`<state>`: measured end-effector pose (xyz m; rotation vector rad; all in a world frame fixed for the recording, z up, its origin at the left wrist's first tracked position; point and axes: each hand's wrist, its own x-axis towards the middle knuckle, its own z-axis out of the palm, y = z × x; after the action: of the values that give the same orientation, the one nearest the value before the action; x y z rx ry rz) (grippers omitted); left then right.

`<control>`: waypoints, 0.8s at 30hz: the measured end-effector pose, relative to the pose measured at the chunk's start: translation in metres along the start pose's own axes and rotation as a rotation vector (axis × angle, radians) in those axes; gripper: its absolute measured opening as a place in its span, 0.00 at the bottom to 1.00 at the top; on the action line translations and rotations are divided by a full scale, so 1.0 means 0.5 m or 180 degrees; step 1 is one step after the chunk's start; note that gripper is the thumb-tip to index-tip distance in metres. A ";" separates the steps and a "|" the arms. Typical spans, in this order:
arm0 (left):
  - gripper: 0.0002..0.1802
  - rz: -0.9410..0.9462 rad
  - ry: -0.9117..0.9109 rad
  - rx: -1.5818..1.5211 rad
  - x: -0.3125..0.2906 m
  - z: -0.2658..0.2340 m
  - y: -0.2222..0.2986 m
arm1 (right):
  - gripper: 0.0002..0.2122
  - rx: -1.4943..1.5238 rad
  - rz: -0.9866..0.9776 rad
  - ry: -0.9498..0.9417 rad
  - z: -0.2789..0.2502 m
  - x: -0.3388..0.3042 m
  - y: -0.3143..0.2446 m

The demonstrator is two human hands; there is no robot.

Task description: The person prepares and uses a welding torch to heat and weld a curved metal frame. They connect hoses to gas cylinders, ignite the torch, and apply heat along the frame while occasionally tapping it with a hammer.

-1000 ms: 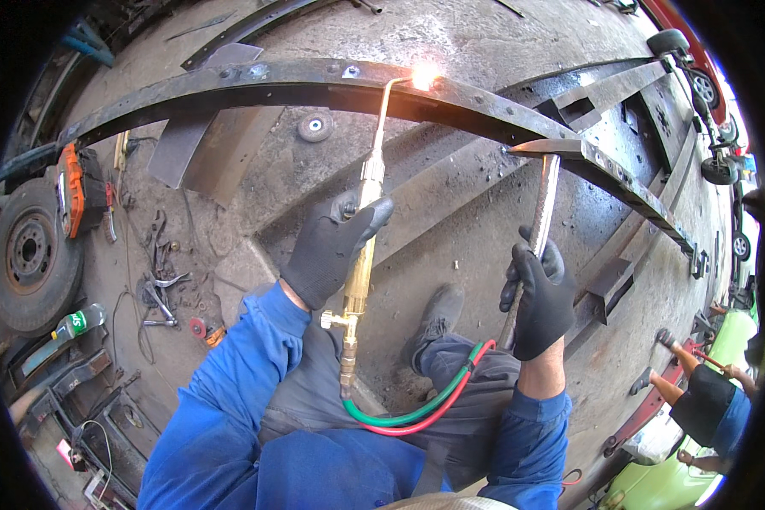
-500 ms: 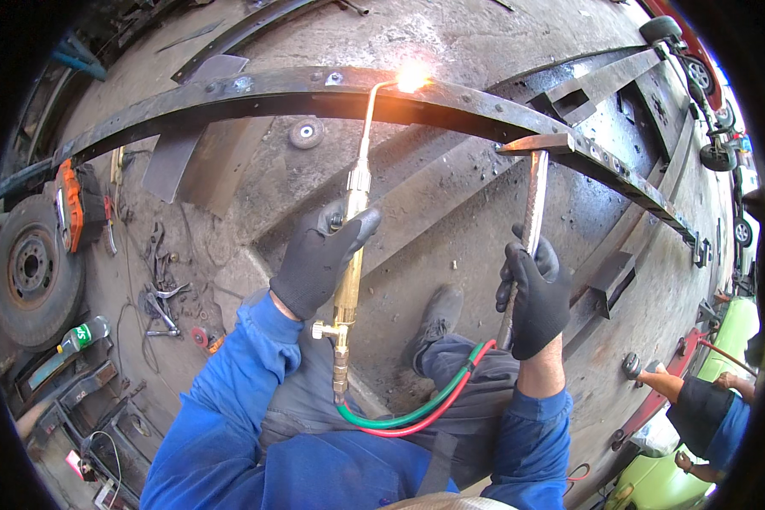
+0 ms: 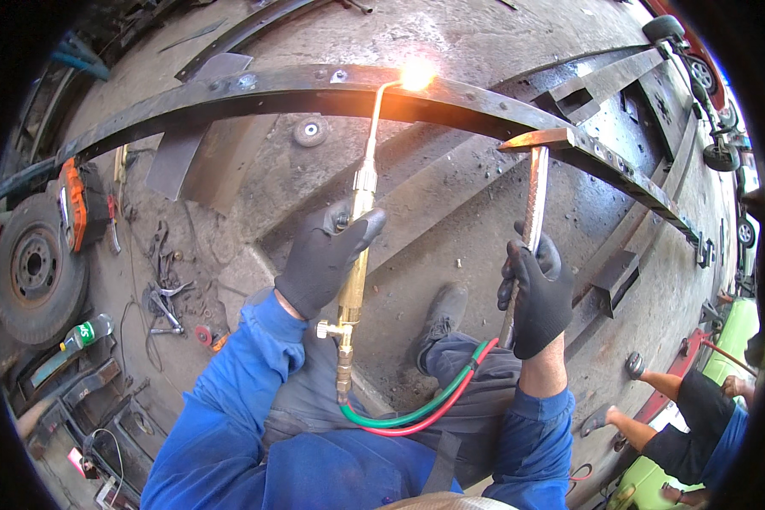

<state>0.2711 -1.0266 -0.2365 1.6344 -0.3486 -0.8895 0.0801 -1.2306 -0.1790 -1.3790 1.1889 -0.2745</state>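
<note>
My left hand (image 3: 319, 263), in a dark glove, is closed around a brass gas torch (image 3: 353, 293). A bright orange flame (image 3: 416, 75) burns at its bent tip, against the top of a long dark steel beam (image 3: 289, 79). Green and red hoses (image 3: 416, 418) curve from the torch's lower end toward my right side. The gloved right hand (image 3: 537, 293) grips a hammer (image 3: 536, 195) by its metal handle, head up. The hammer head overlaps the beam's near edge in view; whether it touches cannot be told.
A tyre on a rim (image 3: 36, 268), a plastic bottle (image 3: 87, 331) and scattered hand tools (image 3: 166, 302) lie at left. A small wheel (image 3: 309, 131) sits beneath the beam. More steel beams (image 3: 450, 191) cross the floor. Another person (image 3: 697, 425) is at lower right.
Both hands keep their holds, and the torch flame stays on nearly the same part of the beam. The view has shifted slightly. At lower right, more of the other person's legs shows.
</note>
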 end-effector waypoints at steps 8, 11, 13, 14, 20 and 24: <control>0.20 0.0152 0.0064 0.0061 0.000 -0.005 -0.006 | 0.23 -0.0099 -0.0049 0.0038 0.011 -0.003 -0.004; 0.19 0.0055 -0.0013 0.0016 0.003 -0.006 -0.006 | 0.21 -0.0149 -0.0037 0.0032 0.012 -0.006 -0.006; 0.19 0.0079 -0.0042 0.0032 0.004 -0.007 -0.005 | 0.21 -0.0159 -0.0046 0.0040 0.014 -0.008 -0.007; 0.19 0.0078 -0.0059 0.0044 0.005 -0.007 -0.005 | 0.20 -0.0164 -0.0048 0.0043 0.015 -0.008 -0.007; 0.19 0.0012 -0.0056 0.0100 0.006 -0.009 0.000 | 0.21 -0.0164 -0.0043 0.0038 0.019 -0.011 -0.009; 0.20 -0.0012 -0.0058 -0.0008 0.006 -0.008 -0.001 | 0.22 -0.0200 -0.0042 0.0043 0.022 -0.012 -0.009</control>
<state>0.2757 -1.0256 -0.2378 1.6260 -0.3569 -0.9079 0.0882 -1.2208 -0.1749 -1.4420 1.2088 -0.2580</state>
